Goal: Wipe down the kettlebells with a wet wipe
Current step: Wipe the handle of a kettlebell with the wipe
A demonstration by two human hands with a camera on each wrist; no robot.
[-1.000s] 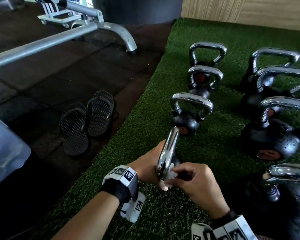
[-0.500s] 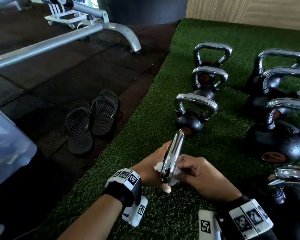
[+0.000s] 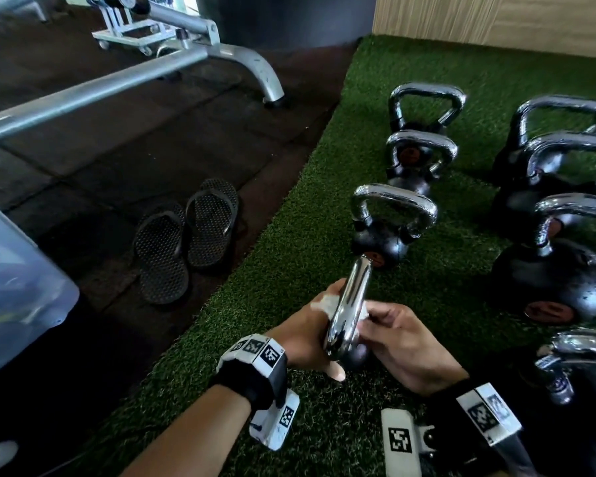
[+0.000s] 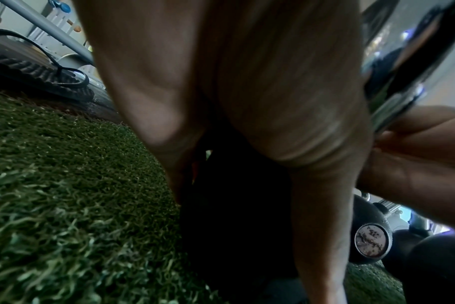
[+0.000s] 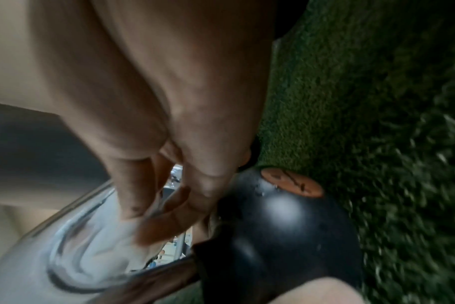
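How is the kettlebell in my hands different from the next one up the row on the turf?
The held kettlebell is tilted, its handle seen edge-on; the next kettlebell stands upright, handle facing the camera. The left hand and right hand press a white wipe to the first; nothing touches the second. Both have chrome handles and black bodies.

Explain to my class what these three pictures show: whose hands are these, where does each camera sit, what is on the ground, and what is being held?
No machine here: a person works with bare hands, wearing a camera on the head and one on each wrist. The head view looks down at both hands; the wrist views look along the fingers, so skin fills them. On the green turf stand rows of black kettlebells with shiny handles. The nearest kettlebell is tilted; the left hand and the right hand work a white wet wipe around its handle. A pair of sandals lies on the dark floor beside the turf.
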